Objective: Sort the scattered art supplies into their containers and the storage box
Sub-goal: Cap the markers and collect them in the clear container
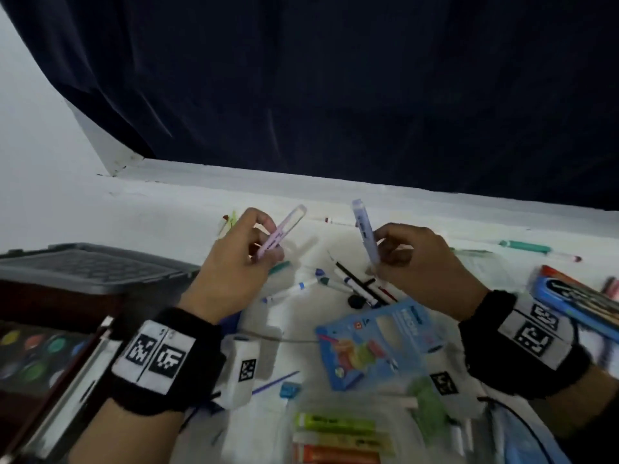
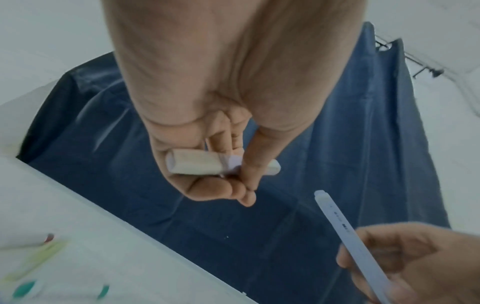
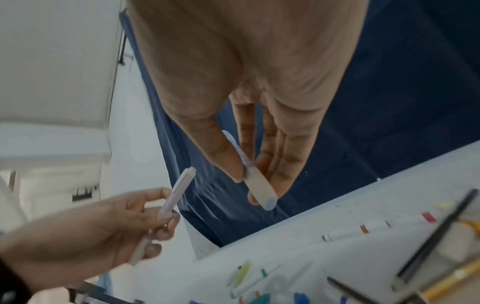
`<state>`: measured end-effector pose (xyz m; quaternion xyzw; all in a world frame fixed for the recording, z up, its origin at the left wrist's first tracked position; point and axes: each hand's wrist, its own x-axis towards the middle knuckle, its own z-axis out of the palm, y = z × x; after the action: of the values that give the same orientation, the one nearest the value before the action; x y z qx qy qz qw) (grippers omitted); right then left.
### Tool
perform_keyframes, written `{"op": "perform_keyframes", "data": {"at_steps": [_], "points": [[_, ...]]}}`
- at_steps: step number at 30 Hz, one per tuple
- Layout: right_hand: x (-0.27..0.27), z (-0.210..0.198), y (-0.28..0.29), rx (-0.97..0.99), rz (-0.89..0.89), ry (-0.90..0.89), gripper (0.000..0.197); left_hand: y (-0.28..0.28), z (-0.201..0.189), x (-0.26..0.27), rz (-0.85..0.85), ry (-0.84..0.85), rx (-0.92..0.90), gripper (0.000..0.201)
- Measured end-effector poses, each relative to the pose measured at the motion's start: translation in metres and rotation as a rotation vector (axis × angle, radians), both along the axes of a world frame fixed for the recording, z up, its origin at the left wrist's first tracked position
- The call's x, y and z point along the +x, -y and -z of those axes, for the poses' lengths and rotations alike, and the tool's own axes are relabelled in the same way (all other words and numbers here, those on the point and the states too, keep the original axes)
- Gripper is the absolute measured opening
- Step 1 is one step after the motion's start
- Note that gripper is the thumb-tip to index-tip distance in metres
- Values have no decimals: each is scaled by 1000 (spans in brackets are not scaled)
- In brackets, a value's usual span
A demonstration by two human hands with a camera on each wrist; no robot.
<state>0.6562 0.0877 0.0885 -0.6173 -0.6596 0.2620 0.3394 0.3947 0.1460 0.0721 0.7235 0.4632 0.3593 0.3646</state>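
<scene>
At nine o'clock in the head view, a grey plastic storage box [image 1: 83,267] with a ribbed lid sits on the white counter [image 1: 160,209]. Below it, toward eight o'clock, lies a dark paint palette [image 1: 31,354] with round colour wells.

Just left of centre, the left hand [image 1: 234,262] is raised above the counter, with its fingers and thumb curled round the lower part of a pale pink highlighter pen [image 1: 281,234]. The pen tilts toward one o'clock and its clear cap end is uppermost. The left wrist view shows the thumb pressing across the barrel.

Between the hands, at six o'clock from them, loose white markers with coloured caps [image 1: 294,289] and a thin black brush [image 1: 361,281] lie scattered on the counter.

Right of centre, the right hand [image 1: 422,262] pinches a pale lilac-blue highlighter pen [image 1: 366,234] between thumb and fingertips. It stands nearly upright, leaning slightly toward eleven o'clock, well apart from the pink one.

At five o'clock lies a light blue cardboard packet [image 1: 378,343]. Green, yellow and orange highlighters [image 1: 338,437] lie side by side at six o'clock. At three o'clock a blue pencil tin [image 1: 579,306] reaches the frame edge. A dark blue curtain [image 1: 335,88] fills the twelve o'clock region.
</scene>
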Motion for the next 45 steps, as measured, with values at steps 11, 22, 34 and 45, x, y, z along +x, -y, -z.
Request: {"op": "perform_keyframes", "data": {"at_steps": [11,22,34,45], "points": [[-30,33,151,-122,75,-572,3,154,24,-24,-5,493,-255,23],[-44,35,182,43,145,-490,37,207,38,-27,-127,898,-582,32],[-21,60,168,0,72,-543,9,183,42,-22,-18,571,-466,40],[-27,72,158,-45,-17,-100,24,162,55,-15,89,-51,-163,18]]}}
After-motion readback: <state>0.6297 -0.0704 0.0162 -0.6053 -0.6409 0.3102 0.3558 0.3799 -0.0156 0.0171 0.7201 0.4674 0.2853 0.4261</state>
